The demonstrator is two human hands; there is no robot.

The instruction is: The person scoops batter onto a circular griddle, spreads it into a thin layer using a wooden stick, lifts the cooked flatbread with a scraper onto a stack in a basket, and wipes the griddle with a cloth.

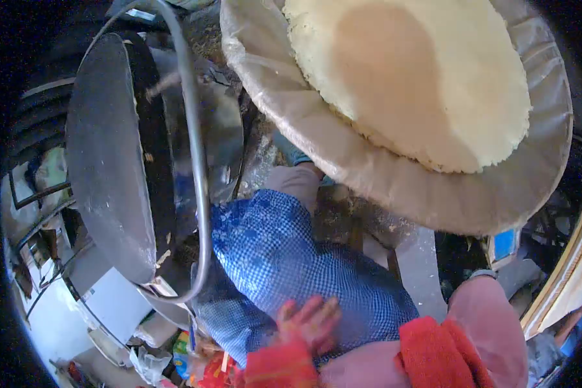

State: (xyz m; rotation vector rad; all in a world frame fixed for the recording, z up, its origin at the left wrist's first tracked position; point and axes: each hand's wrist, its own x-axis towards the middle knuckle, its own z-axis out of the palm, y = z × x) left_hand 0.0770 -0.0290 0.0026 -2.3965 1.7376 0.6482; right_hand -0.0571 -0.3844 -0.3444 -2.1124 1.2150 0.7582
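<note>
My left hand (309,322), slightly blurred, comes out of a red sleeve over the blue checked apron (291,258) on my lap. Its fingers are spread and it holds nothing. A second red sleeve (438,352) rests over my pink-clad leg at the lower right; no right hand shows beyond it. Ahead, a large round flatbread (394,77) lies on a round board (485,207) covered in wrinkled cloth or plastic. A shadow falls across the bread.
On the left, a dark round griddle (107,155) stands tilted beside a bent metal tube frame (197,149). Plastic bags and packets (181,355) lie at the lower left. A blue-and-white object (506,244) sits below the board, and a wooden edge (562,271) rises at the right.
</note>
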